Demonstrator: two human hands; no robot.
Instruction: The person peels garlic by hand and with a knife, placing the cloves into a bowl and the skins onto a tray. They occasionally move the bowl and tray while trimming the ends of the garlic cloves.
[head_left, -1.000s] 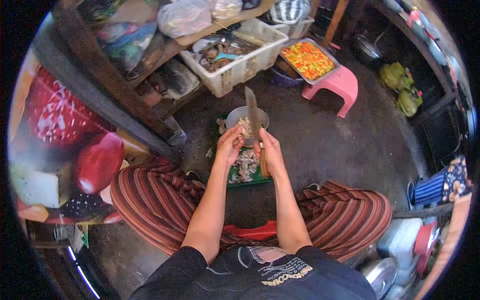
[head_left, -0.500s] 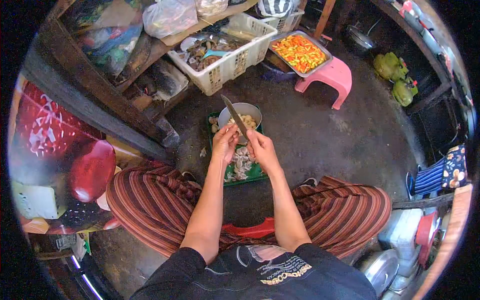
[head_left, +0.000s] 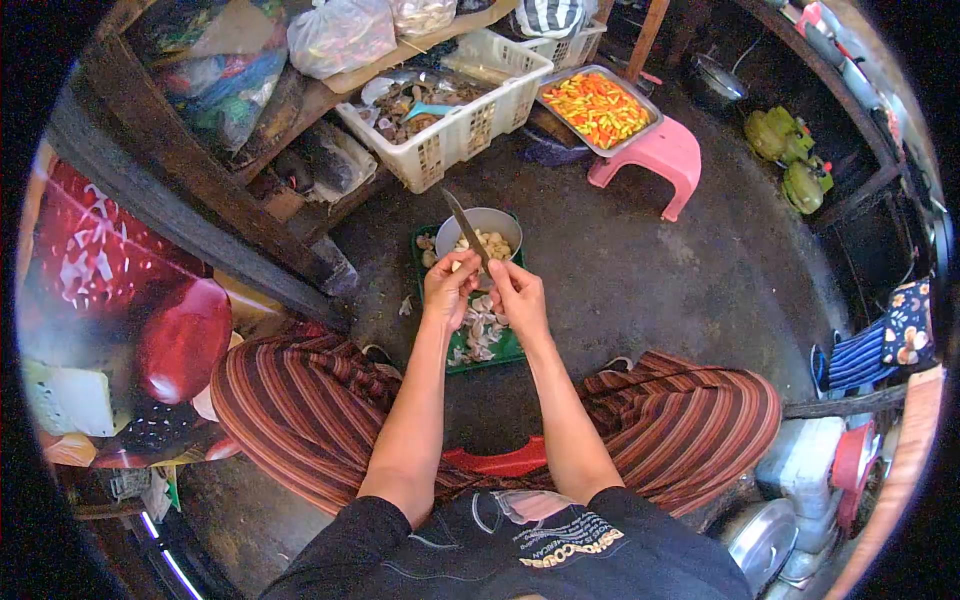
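Observation:
My right hand point(head_left: 518, 296) is closed round the lower end of a knife point(head_left: 465, 226), whose blade points up and to the left. Close beside it, my left hand point(head_left: 450, 290) pinches a small pale clove point(head_left: 457, 266) that looks like garlic. Behind the blade is a round metal bowl point(head_left: 514, 222) holding peeled cloves point(head_left: 493, 243). The bowl stands on a green tray point(head_left: 508, 350). White peelings point(head_left: 480, 328) lie on the tray below my hands, and several unpeeled pieces point(head_left: 427, 243) sit left of the bowl.
A white crate point(head_left: 440, 158) stands ahead beside a wooden shelf. On a pink stool point(head_left: 672, 152) rests a metal tray of red and yellow chillies point(head_left: 598, 106). Green gas cylinders point(head_left: 800, 186) are at the right. My crossed legs flank the green tray.
My hands have shifted very slightly, and the pale clove shows more clearly between my left fingers. The knife keeps nearly the same angle.

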